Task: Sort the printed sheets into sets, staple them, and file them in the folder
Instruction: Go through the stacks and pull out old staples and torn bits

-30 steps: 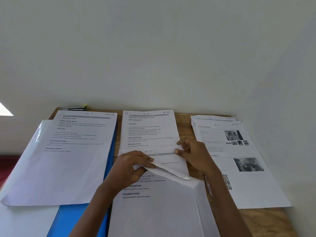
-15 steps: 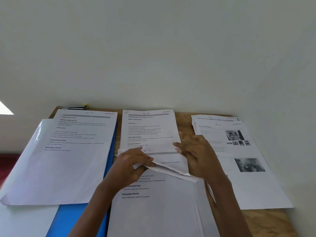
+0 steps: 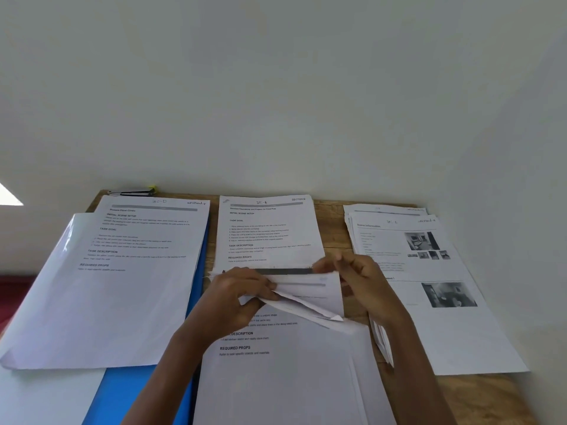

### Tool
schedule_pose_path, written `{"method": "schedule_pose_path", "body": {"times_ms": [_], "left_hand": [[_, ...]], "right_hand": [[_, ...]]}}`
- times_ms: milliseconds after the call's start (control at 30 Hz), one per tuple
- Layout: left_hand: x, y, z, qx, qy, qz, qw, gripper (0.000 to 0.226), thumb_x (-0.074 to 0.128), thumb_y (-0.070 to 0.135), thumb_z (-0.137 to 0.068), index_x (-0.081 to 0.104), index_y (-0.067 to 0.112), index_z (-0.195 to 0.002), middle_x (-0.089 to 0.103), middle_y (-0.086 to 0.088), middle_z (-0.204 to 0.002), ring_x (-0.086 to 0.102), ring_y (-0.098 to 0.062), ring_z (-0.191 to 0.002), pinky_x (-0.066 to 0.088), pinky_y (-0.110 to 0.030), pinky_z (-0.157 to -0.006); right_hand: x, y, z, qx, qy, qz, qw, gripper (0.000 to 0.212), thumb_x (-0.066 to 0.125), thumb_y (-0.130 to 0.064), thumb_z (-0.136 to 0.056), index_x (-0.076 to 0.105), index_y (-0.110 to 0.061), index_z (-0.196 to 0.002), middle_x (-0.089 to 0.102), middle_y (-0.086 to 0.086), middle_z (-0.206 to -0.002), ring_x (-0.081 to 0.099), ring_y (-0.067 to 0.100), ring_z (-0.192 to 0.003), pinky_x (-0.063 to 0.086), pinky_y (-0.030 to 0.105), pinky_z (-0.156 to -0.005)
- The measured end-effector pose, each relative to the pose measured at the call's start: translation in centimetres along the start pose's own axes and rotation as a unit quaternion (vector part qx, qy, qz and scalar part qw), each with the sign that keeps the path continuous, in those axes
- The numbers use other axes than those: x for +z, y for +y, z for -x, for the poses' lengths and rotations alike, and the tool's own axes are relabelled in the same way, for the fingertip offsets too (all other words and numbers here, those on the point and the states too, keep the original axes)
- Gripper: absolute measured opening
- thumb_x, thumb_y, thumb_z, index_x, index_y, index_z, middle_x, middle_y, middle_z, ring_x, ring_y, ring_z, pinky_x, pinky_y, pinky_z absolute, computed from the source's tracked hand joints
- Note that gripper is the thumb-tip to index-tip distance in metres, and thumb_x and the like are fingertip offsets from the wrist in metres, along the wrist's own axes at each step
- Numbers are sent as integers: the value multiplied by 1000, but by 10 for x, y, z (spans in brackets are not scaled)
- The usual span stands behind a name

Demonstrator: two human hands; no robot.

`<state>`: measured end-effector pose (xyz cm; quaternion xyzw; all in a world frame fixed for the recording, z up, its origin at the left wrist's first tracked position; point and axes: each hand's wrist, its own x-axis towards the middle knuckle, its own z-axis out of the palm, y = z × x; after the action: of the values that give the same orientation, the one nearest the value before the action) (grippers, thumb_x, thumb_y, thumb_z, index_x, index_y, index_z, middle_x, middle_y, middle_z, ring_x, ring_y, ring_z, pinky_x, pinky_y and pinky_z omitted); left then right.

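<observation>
Wooden tabletop (image 3: 337, 207) against a pale wall (image 3: 276, 87): left hand (image 3: 233, 299) and right hand (image 3: 368, 289) both pinch the curled top sheets (image 3: 310, 292) of the stack (image 3: 276, 388) beneath them; blue folder (image 3: 138, 394) lies left of the left hand, under another set (image 3: 122, 286).

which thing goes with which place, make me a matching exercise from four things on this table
Things:
1 stapler
2 blue folder
3 sheet with photos
4 SEC-A sheet

Places:
a partly under the SEC-D sheet
b right end of the table
c far left corner
d middle, at the back

Pairs: 1-c, 2-a, 3-b, 4-d
</observation>
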<state>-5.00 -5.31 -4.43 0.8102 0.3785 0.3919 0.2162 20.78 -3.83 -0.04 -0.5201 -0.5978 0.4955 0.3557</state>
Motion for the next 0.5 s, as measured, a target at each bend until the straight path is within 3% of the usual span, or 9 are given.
{"method": "schedule_pose_path", "body": {"times_ms": [67, 133, 267, 400, 500], "left_hand": [[0, 0, 2, -10, 1, 2, 1000, 27, 63, 36, -81, 66, 30, -107, 72, 13, -100, 62, 3, -101, 51, -15, -88], [0, 0, 3, -9, 4, 6, 1000, 25, 62, 43, -84, 70, 29, -102, 71, 16, -100, 59, 9, -103, 49, -11, -89], [0, -1, 2, 1, 5, 3, 1000, 23, 63, 41, -84, 75, 25, -96, 73, 11, -98, 60, 7, -101, 48, -8, -89], [-1, -1, 2, -4, 7, 13, 1000, 27, 59, 47, -87, 68, 30, -106, 72, 13, -100, 62, 5, -101, 50, -11, -89], [0, -2, 2, 0, 8, 5, 1000, 26, 63, 38, -81, 67, 30, -106, 69, 19, -100, 57, 14, -103, 48, -9, -89]], "right_hand": [[3, 7, -10, 12, 91, 145, 985, 28, 64, -39, -86, 69, -16, -102, 69, -7, -87, 67, 17, -84, 44, 4, -57], [3, 17, -17, 25, 90, 196, 976, 25, 73, -30, -82, 67, -18, -103, 65, -7, -86, 64, 8, -78, 43, 2, -59], [5, 19, -22, 21, 76, 209, 975, 23, 83, -21, -72, 63, -28, -82, 63, -12, -78, 59, 10, -71, 44, 5, -59], [5, 10, -20, -1, 80, 182, 980, 24, 84, -15, -69, 64, -27, -70, 66, -13, -72, 60, 12, -66, 45, 10, -58], [1, 5, -14, -36, 51, 194, 979, 31, 84, -7, -67, 68, -33, -64, 69, -17, -65, 63, 11, -64, 48, 14, -58]]}}
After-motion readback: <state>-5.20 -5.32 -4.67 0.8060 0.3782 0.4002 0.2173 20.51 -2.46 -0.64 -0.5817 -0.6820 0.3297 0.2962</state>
